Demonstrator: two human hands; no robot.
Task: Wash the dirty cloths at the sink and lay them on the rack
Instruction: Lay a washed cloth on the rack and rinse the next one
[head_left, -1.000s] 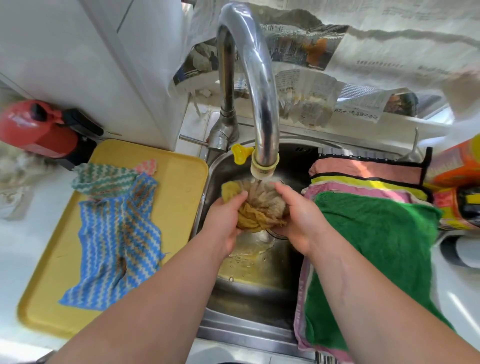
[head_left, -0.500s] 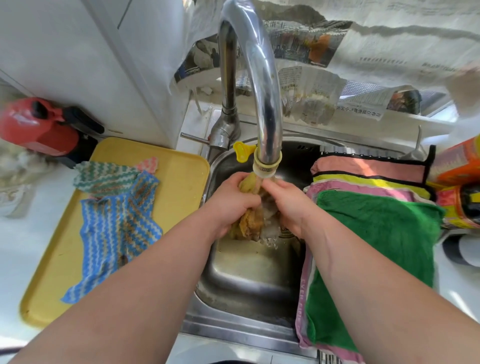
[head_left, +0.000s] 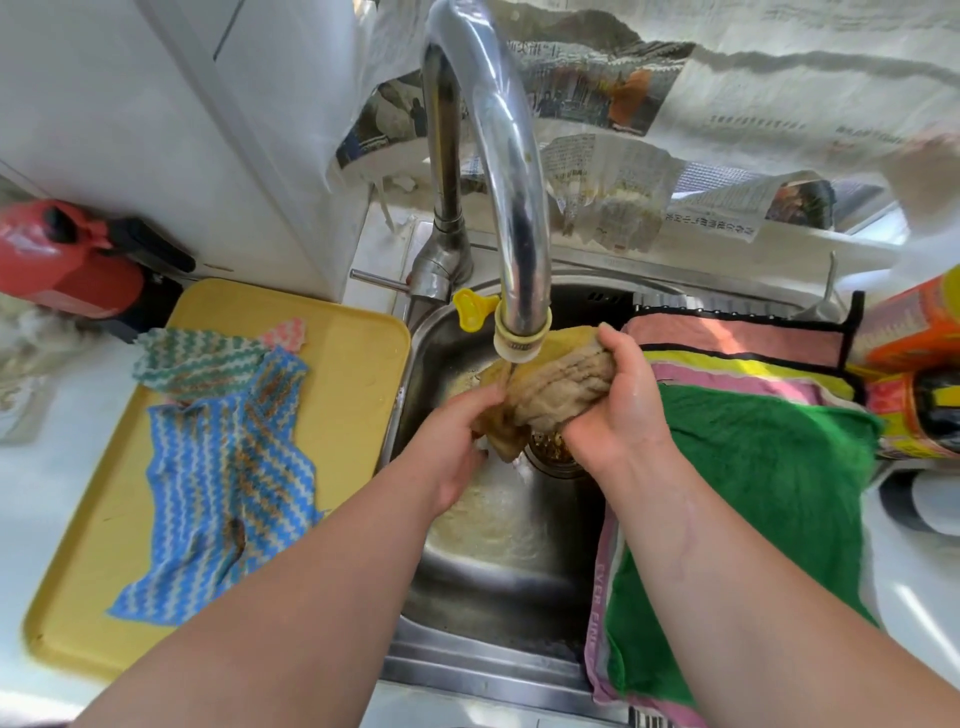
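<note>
Brown cloth (head_left: 558, 387): held bunched above the sink (head_left: 493, 582), right under the outlet of the faucet (head_left: 498, 171), between both grips.
Left grip (head_left: 457, 436): curled round the lower left end of the brown cloth; the fingertips are hidden behind the fabric.
Right grip (head_left: 618, 405): clamped on the upper right end, with the fingers wrapped over the top of the bundle.
Sink floor: wet steel with murky water; the drain strainer (head_left: 550, 449) is partly hidden by the hanging end of the cloth.
Yellow tray (head_left: 353, 374): set on the white surface (head_left: 31, 493) left of the sink.
Blue zigzag cloth (head_left: 228, 493): spread on the tray, marked with brown stains.
Green zigzag cloth (head_left: 192, 358): crumpled at the blue one's upper edge, touching it.
Rack (head_left: 854, 332): right of the sink, black-edged, covered by a green cloth (head_left: 753, 493) laid over pink and yellow layers.
Newspaper (head_left: 597, 93): seen behind the faucet.
</note>
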